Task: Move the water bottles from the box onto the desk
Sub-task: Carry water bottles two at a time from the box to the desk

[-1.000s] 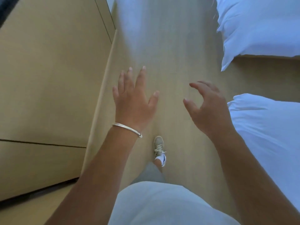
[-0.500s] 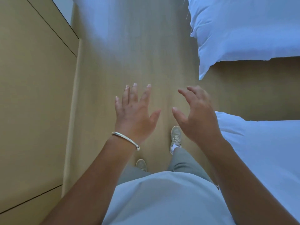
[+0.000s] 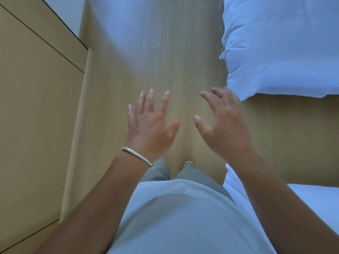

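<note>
No water bottle, box or desk shows in the head view. My left hand (image 3: 150, 125), with a silver bangle on the wrist, is held out over the wooden floor (image 3: 161, 61) with its fingers spread and straight, holding nothing. My right hand (image 3: 223, 125) hovers beside it, fingers loosely curved, also holding nothing. Both hands are in the air above the floor and touch nothing.
Tan wooden cabinet fronts (image 3: 36, 107) line the left side. White bedding (image 3: 280, 46) lies at the upper right and more white bedding (image 3: 315, 204) at the lower right, with a strip of floor between them. My legs and one shoe (image 3: 189, 165) show below my hands.
The view has shifted as I walk forward along the aisle: the upper bedding has come closer and the cabinet edge has slid left. Both hands stay raised and hold nothing.
</note>
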